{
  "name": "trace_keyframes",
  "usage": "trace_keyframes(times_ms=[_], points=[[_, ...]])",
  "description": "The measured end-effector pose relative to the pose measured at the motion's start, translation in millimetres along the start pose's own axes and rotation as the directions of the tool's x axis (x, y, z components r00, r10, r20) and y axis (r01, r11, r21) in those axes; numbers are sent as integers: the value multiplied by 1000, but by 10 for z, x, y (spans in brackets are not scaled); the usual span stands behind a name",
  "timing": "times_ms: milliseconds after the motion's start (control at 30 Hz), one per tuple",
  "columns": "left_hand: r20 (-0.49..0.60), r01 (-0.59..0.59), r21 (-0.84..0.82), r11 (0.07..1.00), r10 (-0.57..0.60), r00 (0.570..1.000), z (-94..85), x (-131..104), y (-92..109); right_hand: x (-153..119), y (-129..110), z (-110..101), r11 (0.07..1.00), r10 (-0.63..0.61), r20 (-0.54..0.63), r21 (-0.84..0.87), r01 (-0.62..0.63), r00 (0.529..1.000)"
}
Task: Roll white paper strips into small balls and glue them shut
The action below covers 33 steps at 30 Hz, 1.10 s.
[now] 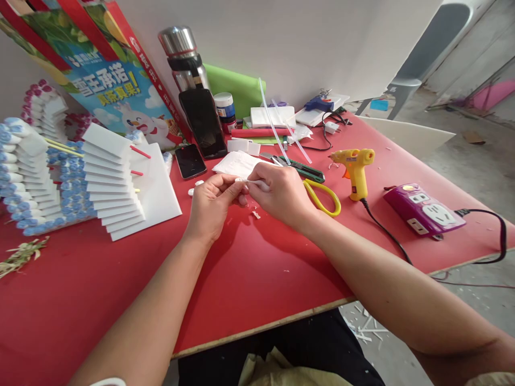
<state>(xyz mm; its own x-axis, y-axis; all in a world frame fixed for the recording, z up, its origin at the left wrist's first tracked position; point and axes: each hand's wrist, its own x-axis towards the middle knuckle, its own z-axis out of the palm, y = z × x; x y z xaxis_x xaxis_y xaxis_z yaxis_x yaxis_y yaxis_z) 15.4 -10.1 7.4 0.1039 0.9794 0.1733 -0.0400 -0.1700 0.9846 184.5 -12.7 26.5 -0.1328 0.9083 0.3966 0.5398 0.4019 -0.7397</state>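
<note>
Above the red table, my left hand (pixel 210 209) pinches a small white piece (pixel 238 180) between thumb and fingertips. Close against it, my right hand (pixel 284 195) is closed around a slim white thing (pixel 260 185), whose tip meets the small piece. Its kind is mostly hidden by the fingers. White scraps (pixel 256 214) lie on the table just below the hands. Behind them is a folded white tissue (pixel 235 162). Yellow-handled scissors (pixel 325 199) and a green utility knife (pixel 308 171) lie beyond my right hand. Small white rounds (pixel 196 187) sit left of my left hand.
At right stand a yellow glue gun (pixel 354 171) and a purple power strip (pixel 424 210), both corded. Phones (pixel 191 161) and a steel flask (pixel 183 59) are at the back. Stepped white-board models (pixel 115 185) and a printed bag (pixel 116 80) occupy the left.
</note>
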Motion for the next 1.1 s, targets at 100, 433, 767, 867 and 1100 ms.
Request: trace_keyframes(times_ms=[100, 433, 767, 867, 1100], points=[[27, -16, 53, 998, 14, 1000, -20, 4, 1, 13, 10, -16, 996, 50, 92, 68, -57, 994], [68, -80, 110, 991, 73, 995, -25, 0, 14, 54, 84, 22, 752, 237, 294, 548, -367, 926], [-40, -77, 37, 996, 78, 996, 6, 3, -32, -41, -66, 11, 994, 48, 53, 99, -53, 997], [-43, -75, 24, 997, 76, 996, 0, -9, -12, -40, -58, -15, 994, 0, 78, 107, -9, 997], [-21, 11, 37, 999, -10, 1000, -21, -26, 36, -8, 22, -34, 996, -63, 141, 63, 55, 988]])
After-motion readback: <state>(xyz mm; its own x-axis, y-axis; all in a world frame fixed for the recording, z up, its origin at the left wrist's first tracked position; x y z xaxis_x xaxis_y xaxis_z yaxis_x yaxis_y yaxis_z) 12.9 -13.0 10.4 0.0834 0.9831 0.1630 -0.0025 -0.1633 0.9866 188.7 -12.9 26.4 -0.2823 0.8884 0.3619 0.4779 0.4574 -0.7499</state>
